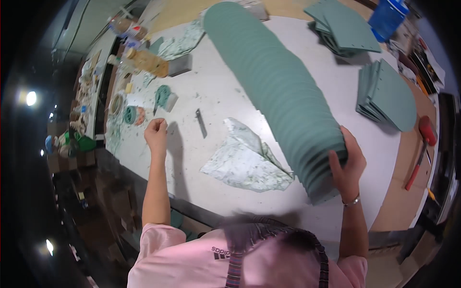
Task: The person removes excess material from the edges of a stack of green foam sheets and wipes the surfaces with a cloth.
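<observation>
A long overlapping row of thin green plates with rounded ends (283, 91) lies slantwise across the white table. At its near end my right hand (349, 165) grips the plates, thumb on one side and fingers along the outer edge. My left hand (156, 133) is raised over the table's left part with its fingers pinched together. Whatever it may hold is too small to make out. Just beyond it are a small tub with green paste (163, 96) and a green-smeared cup (130, 115). A flat grey scraper-like tool (200, 123) and a stained white cloth (247, 161) lie between my hands.
Two stacks of green plates (345, 29) (386, 96) sit at the right. A red-handled tool (422, 144) rests on brown cardboard (401, 192). A blue container (388, 19) stands far right. Bottles (149, 62), a grey block (180, 66) and another stained cloth (185, 42) occupy the far left.
</observation>
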